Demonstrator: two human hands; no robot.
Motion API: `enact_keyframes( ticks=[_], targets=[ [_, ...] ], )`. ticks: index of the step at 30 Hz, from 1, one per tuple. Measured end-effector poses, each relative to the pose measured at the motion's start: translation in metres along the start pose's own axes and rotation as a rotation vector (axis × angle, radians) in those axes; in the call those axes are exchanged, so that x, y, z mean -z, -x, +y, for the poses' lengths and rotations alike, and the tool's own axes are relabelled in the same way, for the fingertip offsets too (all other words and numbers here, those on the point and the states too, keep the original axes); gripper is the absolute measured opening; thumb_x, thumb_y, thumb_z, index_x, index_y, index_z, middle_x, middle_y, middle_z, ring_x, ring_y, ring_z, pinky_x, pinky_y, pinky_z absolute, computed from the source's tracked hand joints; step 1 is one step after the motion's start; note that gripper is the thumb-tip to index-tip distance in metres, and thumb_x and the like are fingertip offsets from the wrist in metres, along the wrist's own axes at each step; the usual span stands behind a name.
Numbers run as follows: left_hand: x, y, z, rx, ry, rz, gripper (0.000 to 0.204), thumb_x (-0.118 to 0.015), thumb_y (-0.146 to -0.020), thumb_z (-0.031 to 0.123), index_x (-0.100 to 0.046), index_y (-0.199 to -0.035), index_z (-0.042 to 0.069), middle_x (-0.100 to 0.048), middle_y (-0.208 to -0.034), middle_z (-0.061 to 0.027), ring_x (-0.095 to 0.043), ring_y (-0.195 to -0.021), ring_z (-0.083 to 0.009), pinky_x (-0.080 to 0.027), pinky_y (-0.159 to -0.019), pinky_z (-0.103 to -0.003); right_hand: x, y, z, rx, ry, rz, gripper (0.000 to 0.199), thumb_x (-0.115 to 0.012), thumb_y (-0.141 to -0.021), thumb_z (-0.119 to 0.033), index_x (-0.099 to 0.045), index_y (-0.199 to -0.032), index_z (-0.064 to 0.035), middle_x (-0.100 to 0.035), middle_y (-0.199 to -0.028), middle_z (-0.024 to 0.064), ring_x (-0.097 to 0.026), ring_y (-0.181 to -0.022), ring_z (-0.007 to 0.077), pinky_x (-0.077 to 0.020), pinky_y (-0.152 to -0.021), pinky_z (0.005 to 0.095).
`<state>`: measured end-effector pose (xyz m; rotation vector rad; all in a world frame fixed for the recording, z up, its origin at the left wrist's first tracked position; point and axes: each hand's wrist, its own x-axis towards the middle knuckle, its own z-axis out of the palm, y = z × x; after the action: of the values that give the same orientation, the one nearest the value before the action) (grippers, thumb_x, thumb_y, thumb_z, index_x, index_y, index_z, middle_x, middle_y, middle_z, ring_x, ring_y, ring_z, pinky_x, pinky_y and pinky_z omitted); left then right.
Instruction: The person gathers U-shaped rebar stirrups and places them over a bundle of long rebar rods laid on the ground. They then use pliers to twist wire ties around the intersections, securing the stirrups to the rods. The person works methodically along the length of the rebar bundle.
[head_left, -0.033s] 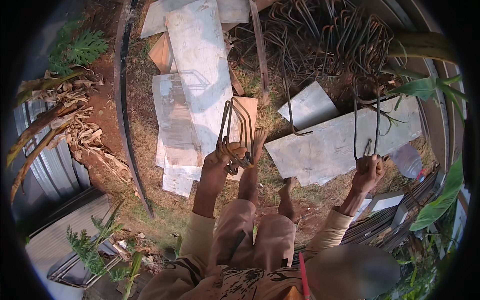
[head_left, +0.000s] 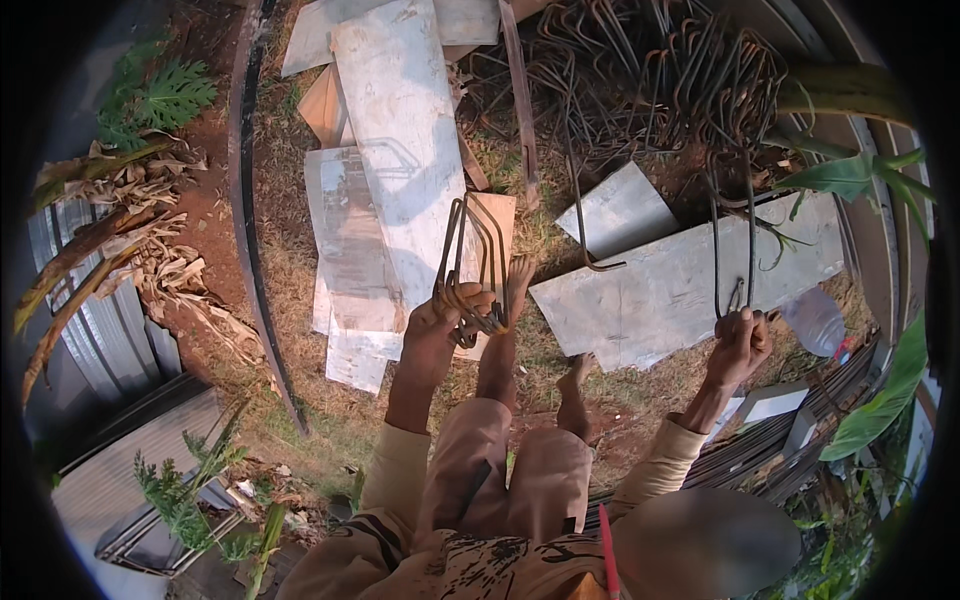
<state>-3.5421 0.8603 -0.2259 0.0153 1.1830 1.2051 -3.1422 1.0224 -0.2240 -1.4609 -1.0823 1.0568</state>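
Left hand grips a bundle of bent rebar stirrups; open air to its left over bare grass, nothing blocking there. Ahead of it, pale flat boards lie low on the ground, passable above. A bare foot sits just right of the bundle, tight gap. Right hand holds one rebar stirrup; beyond it the tangled rebar pile blocks any reach forward. Between the hands, grey sheets lie flat, clear above. Right of the right hand: plastic bottle, banana leaves, stacked bars, crowded.
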Motion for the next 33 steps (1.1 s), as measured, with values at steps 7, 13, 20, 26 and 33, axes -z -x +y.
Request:
enact_keyframes(
  ticks=[7, 13, 20, 26, 33],
  targets=[
    [-0.017, -0.017, -0.003, -0.014, -0.078, -0.028, 0.056, -0.066, -0.097, 0.020, -0.049, -0.143, -0.006, -0.061, -0.137, -0.0234, -0.063, -0.121, -0.0270, -0.054, -0.102, -0.044, -0.031, -0.018, -0.054, 0.161, 0.648, -0.163, 0.037, -0.082, -0.089, -0.019, -0.058, -0.066, -0.0034, -0.043, -0.057, -0.0056, -0.030, -0.056, 0.0070, -0.0221, -0.052, 0.0287],
    [-0.005, -0.026, -0.005, 0.028, -0.044, 0.000, 0.055, -0.067, -0.096, 0.019, -0.050, -0.142, -0.006, -0.062, -0.137, -0.0230, -0.065, -0.116, -0.0252, -0.057, -0.097, -0.041, -0.033, 0.010, -0.018, -0.298, -0.227, -0.305, 0.046, -0.075, -0.095, -0.022, -0.044, -0.064, -0.0065, -0.037, -0.058, -0.0051, -0.031, -0.053, 0.0060, -0.0197, -0.048, 0.0286],
    [-0.004, -0.012, 0.007, 0.096, 0.001, 0.011, 0.056, -0.061, -0.101, 0.033, -0.051, -0.140, -0.005, -0.065, -0.131, -0.0227, -0.066, -0.115, -0.0265, -0.058, -0.093, -0.041, -0.066, 0.063, 0.007, -0.209, -0.295, -0.433, 0.040, -0.080, -0.087, -0.017, -0.052, -0.062, -0.0024, -0.046, -0.057, 0.0009, -0.041, -0.053, 0.0133, -0.0295, -0.051, 0.0316],
    [0.004, -0.002, 0.005, 0.155, 0.105, 0.156, 0.057, -0.060, -0.101, 0.042, -0.052, -0.139, -0.001, -0.065, -0.128, -0.0210, -0.065, -0.115, -0.0283, -0.059, -0.090, -0.044, -0.066, 0.061, 0.003, -0.081, 0.052, -1.102, 0.033, -0.087, -0.075, -0.019, -0.061, -0.063, -0.0034, -0.057, -0.064, 0.0058, -0.053, -0.069, 0.0240, -0.0403, -0.066, 0.0382],
    [-0.007, -0.005, -0.001, 0.196, -0.042, -0.028, 0.031, -0.071, -0.097, 0.022, -0.066, -0.117, -0.001, -0.076, -0.103, -0.0157, -0.073, -0.088, -0.0199, -0.058, -0.074, -0.031, -0.059, 0.064, 0.079, 0.419, 0.632, -1.249, 0.032, -0.080, -0.072, -0.007, -0.069, -0.102, -0.0055, -0.063, -0.104, 0.0085, -0.060, -0.114, 0.0308, -0.0495, -0.107, 0.0496]
  ],
)
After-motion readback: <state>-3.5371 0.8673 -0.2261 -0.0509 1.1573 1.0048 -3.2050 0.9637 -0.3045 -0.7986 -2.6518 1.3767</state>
